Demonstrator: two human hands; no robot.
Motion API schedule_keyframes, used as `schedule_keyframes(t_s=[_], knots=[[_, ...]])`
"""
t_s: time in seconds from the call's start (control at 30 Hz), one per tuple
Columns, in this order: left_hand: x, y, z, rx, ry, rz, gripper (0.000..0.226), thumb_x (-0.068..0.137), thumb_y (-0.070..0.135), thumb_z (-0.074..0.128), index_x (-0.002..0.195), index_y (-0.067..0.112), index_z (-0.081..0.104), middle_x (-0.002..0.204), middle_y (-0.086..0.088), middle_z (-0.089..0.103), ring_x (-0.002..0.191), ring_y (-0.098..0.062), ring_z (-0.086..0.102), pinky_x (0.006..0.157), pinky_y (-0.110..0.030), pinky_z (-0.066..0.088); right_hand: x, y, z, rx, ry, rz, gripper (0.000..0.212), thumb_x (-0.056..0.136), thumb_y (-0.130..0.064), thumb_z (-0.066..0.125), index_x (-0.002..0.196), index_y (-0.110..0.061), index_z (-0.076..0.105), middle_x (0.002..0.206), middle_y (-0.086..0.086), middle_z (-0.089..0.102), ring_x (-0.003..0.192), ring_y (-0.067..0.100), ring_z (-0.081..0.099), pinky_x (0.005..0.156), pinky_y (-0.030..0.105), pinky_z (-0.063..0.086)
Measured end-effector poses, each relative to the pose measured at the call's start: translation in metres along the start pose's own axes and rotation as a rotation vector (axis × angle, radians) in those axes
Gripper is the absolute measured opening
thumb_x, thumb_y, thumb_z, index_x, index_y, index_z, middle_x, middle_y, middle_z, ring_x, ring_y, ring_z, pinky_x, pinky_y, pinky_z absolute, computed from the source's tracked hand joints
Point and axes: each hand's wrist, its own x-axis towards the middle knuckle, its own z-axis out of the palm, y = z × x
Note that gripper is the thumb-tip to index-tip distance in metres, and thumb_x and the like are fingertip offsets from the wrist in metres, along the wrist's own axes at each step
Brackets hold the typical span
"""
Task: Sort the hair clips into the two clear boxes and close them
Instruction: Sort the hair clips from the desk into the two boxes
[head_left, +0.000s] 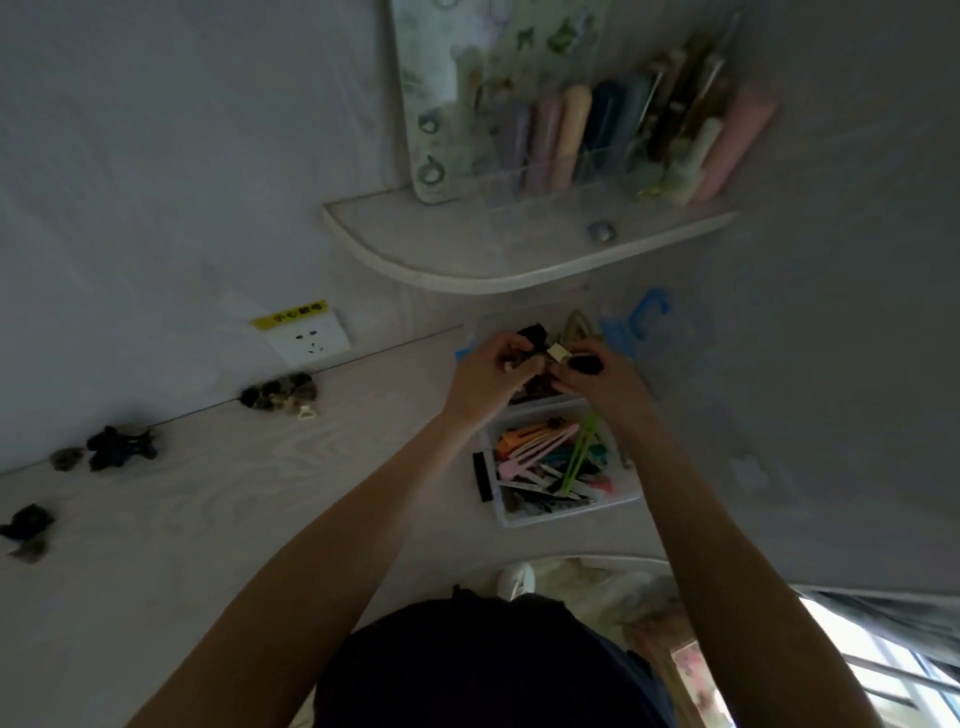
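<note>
A pale wood-grain bench is running along a white wall, with a wall socket at about ten o'clock from the hands and a rounded shelf overhead at twelve carrying a clear organiser of combs and brushes.

Both hands are meeting over the far clear box, probably so that whatever drops is landing inside it. The left hand is curling its fingers around dark clips, the right hand is pinching a dark clip, and a small cream clip is sitting between them (which hand is holding it, I cannot tell). The hands seem to be pulling tangled clips apart.

The near clear box, at six o'clock from the hands, is lying open and holding long flat snap clips in orange, pink and green, so the sorting looks to be by type. No lid is plainly showing.

Loose claw clips are waiting in clusters at nine and eight o'clock: one cluster by the wall, a black one further left, another at the edge. Nothing is blocking the reach to them.
</note>
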Motion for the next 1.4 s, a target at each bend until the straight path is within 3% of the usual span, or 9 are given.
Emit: schedule_keyframes(t_s=[0.03, 0.17, 0.43, 0.57, 0.67, 0.77, 0.9, 1.07, 1.4], knots=[[0.003, -0.003, 0.000, 0.069, 0.023, 0.023, 0.023, 0.084, 0.030, 0.066, 0.101, 0.014, 0.062, 0.097, -0.004, 0.067, 0.087, -0.019, 0.065, 0.079, -0.030, 0.053, 0.005, 0.004, -0.006, -0.007, -0.004, 0.017, 0.021, 0.080, -0.019, 0.070, 0.098, -0.021, 0.059, 0.094, -0.004, 0.061, 0.097, 0.022, 0.061, 0.087, 0.038, 0.052], [0.014, -0.013, -0.006, 0.397, 0.098, 0.116, 0.022, 0.083, 0.027, 0.066, 0.103, 0.017, 0.063, 0.107, -0.001, 0.058, 0.084, -0.008, 0.054, 0.072, -0.014, 0.035, 0.017, 0.008, -0.028, -0.272, -0.044, -0.030, 0.028, 0.087, -0.014, 0.063, 0.114, -0.009, 0.060, 0.101, 0.003, 0.058, 0.094, 0.017, 0.055, 0.066, 0.013, 0.038], [0.026, -0.025, -0.011, 0.662, 0.020, 0.317, 0.028, 0.086, 0.016, 0.061, 0.113, 0.010, 0.060, 0.125, -0.011, 0.056, 0.115, -0.029, 0.052, 0.096, -0.039, 0.045, 0.022, 0.008, -0.030, -0.724, -0.002, -0.269, 0.037, 0.086, -0.001, 0.054, 0.122, -0.008, 0.056, 0.131, 0.015, 0.049, 0.114, 0.030, 0.051, 0.094, 0.035, 0.041], [0.008, -0.027, -0.024, 0.608, 0.129, 0.407, 0.025, 0.091, 0.024, 0.051, 0.112, 0.014, 0.063, 0.105, -0.005, 0.068, 0.098, -0.022, 0.060, 0.081, -0.034, 0.051, 0.007, -0.001, -0.006, -0.708, 0.073, -0.449, 0.024, 0.088, -0.008, 0.051, 0.109, -0.009, 0.061, 0.115, 0.015, 0.060, 0.104, 0.032, 0.055, 0.087, 0.042, 0.048], [-0.024, -0.042, -0.051, 0.618, 0.332, 0.410, 0.028, 0.091, 0.029, 0.041, 0.103, 0.017, 0.064, 0.085, -0.001, 0.070, 0.071, -0.015, 0.063, 0.058, -0.030, 0.051, -0.009, -0.009, 0.028, -0.661, 0.115, -0.794, 0.021, 0.083, -0.009, 0.048, 0.096, -0.008, 0.065, 0.096, 0.011, 0.066, 0.097, 0.025, 0.050, 0.089, 0.037, 0.043], [-0.062, -0.073, -0.088, 0.641, 0.500, 0.304, 0.026, 0.090, 0.028, 0.042, 0.095, 0.018, 0.066, 0.070, 0.000, 0.066, 0.057, -0.014, 0.059, 0.049, -0.026, 0.046, -0.022, -0.014, 0.075, -0.623, -0.025, -0.997, 0.021, 0.082, -0.009, 0.051, 0.097, -0.010, 0.066, 0.096, 0.007, 0.067, 0.101, 0.021, 0.047, 0.094, 0.036, 0.043], [-0.108, -0.124, -0.147, 0.626, 0.600, -0.057, 0.017, 0.089, 0.021, 0.053, 0.102, 0.018, 0.064, 0.082, -0.004, 0.064, 0.076, -0.023, 0.061, 0.064, -0.029, 0.047, -0.030, -0.020, 0.149, -0.582, -0.302, -0.848, 0.034, 0.083, -0.010, 0.052, 0.116, -0.011, 0.059, 0.112, 0.009, 0.061, 0.109, 0.021, 0.044, 0.092, 0.038, 0.045], [-0.142, -0.184, -0.215, 0.321, 0.496, -0.524, 0.060, 0.083, 0.030, 0.067, 0.134, 0.014, 0.041, 0.130, -0.011, 0.049, 0.112, -0.029, 0.052, 0.097, -0.039, 0.043, -0.023, -0.027, 0.231, -0.529, -0.573, -0.264, 0.068, 0.088, -0.022, 0.058, 0.145, -0.015, 0.022, 0.147, 0.012, 0.026, 0.132, 0.028, 0.031, 0.109, 0.035, 0.030], [-0.081, -0.208, -0.252, 0.368, 0.191, -0.325, 0.080, 0.079, 0.025, 0.069, 0.143, 0.011, 0.024, 0.148, -0.011, 0.029, 0.135, -0.027, 0.029, 0.112, -0.035, 0.024, 0.011, -0.059, 0.325, -0.711, -0.407, -0.340, 0.078, 0.073, -0.023, 0.071, 0.139, -0.019, 0.028, 0.142, 0.010, 0.031, 0.120, 0.035, 0.036, 0.092, 0.041, 0.042]])
